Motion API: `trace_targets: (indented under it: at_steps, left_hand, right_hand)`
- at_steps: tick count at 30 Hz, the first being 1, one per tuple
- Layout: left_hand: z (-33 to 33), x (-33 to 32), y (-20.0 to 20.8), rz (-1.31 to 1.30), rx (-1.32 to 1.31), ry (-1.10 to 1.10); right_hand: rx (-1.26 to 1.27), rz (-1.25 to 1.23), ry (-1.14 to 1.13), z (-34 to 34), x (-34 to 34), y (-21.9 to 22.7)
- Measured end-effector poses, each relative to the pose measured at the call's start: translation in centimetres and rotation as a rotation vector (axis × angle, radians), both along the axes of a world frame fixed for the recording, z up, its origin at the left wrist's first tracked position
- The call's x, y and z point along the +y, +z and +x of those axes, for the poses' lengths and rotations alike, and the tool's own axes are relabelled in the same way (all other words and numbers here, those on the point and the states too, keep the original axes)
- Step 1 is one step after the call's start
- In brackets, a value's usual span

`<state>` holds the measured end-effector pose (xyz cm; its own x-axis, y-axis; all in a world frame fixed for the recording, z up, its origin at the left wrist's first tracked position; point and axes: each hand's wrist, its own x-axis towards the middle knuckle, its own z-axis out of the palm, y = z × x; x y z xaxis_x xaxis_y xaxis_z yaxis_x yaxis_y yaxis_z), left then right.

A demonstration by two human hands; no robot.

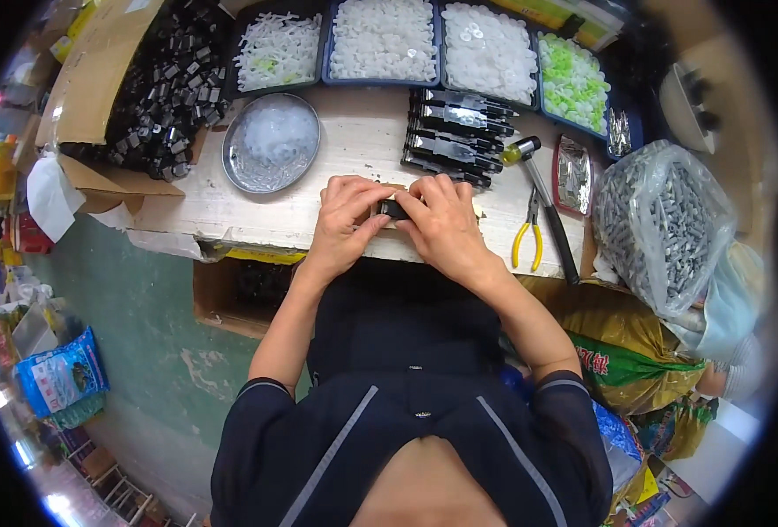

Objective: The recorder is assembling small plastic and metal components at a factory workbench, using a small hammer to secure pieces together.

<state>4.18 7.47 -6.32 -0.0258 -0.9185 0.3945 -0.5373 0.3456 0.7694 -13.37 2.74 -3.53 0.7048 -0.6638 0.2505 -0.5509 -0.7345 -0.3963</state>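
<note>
At the near edge of the white worktable point(354, 140), my left hand point(347, 221) and my right hand point(448, 224) meet around a small black plastic part point(394, 209). The fingers of both hands are closed on it, and they hide much of its shape. Just beyond my right hand lies a stack of long black parts with shiny metal pieces point(457, 132). Past my left hand is a round metal plate point(231, 158) with small whitish translucent pieces on it.
Bins of white pieces point(384, 39) and green-white pieces point(573, 83) line the back. A carton of black parts point(169, 97) stands left. To the right are a hammer point(547, 198), yellow-handled pliers point(528, 237), a red-rimmed tray point(573, 176) and a bag of grey parts point(665, 220).
</note>
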Motion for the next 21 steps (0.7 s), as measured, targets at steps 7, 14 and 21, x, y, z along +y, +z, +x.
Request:
trace_targets:
  at_steps: [7,14,21]
  left_hand:
    - [0.3,-0.6,0.3,0.127,0.02,-0.061]
    - [0.3,-1.0,2.0,0.086,-0.172,-0.177]
    - [0.0,-1.3,1.8,-0.015,-0.399,-0.259]
  right_hand:
    - [-0.108,0.005,-0.043,-1.7,-0.4,0.2]
    - [0.173,-0.278,-0.616,-11.1,-4.4,0.0]
    - [0.364,-0.324,-0.593,-11.6,-5.7,-2.2]
